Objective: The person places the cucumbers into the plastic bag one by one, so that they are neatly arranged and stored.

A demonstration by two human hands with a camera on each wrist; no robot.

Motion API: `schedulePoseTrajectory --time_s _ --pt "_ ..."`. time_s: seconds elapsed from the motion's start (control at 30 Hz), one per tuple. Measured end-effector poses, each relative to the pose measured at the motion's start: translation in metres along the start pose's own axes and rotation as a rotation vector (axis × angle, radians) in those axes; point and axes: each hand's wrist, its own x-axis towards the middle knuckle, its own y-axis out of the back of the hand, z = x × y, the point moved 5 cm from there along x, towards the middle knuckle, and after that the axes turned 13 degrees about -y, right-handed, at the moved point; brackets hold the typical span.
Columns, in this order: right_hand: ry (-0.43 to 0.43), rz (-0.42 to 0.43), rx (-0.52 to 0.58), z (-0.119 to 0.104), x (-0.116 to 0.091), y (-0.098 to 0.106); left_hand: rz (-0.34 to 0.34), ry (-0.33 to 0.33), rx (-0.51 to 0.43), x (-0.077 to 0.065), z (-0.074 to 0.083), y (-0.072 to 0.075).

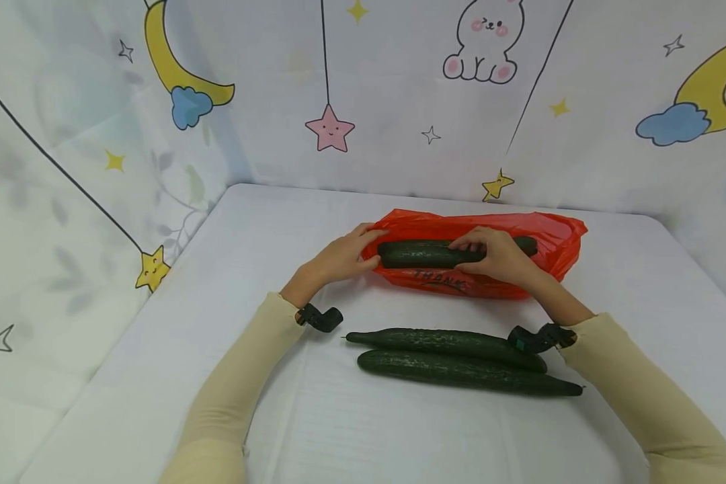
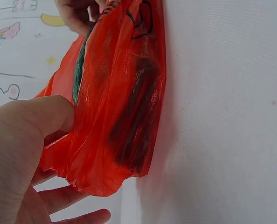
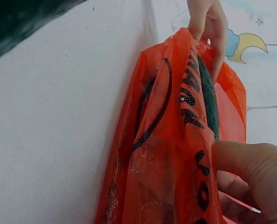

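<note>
A red plastic bag (image 1: 556, 236) with dark lettering lies on its side toward the back of the table, its mouth spread open. Inside that mouth a long dark green cucumber (image 1: 414, 254) lies lengthwise. My right hand (image 1: 501, 257) grips this cucumber from above, thumb on the near side, fingers on the far side. At the bag's left end, my left hand (image 1: 341, 258) holds the rim between thumb and fingers. Through the plastic in the left wrist view, a dark long shape (image 2: 135, 114) shows low in the bag; its kind is blurred.
Two more cucumbers, a farther one (image 1: 435, 339) and a nearer one (image 1: 454, 371), lie side by side in front of the bag, between my forearms. The white table (image 1: 363, 437) meets a patterned cloth backdrop (image 1: 393, 154) at the back and left.
</note>
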Motion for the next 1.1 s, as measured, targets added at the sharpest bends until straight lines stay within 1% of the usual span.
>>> schedulePoseTrajectory --time_s 0.13,0.37,0.6,0.93,1.1 --pt "0.009 -0.010 0.008 -0.0004 -0.0012 -0.0001 0.003 0.000 0.001 0.0003 -0.0009 -0.0002" --pt "0.053 -0.014 -0.001 0.0006 -0.0035 -0.0014 0.003 0.007 -0.005 0.0001 -0.0006 0.0000" --pt "0.076 -0.096 -0.014 0.0030 -0.0049 -0.0075 0.000 0.008 -0.002 -0.0002 0.0008 0.0006" --pt "0.056 -0.135 -0.039 0.0034 -0.0053 -0.0096 -0.003 0.004 0.006 0.0005 0.0007 0.0000" --pt "0.052 -0.160 -0.031 0.0014 -0.0071 -0.0096 -0.007 0.007 0.014 0.0002 0.0014 0.0003"
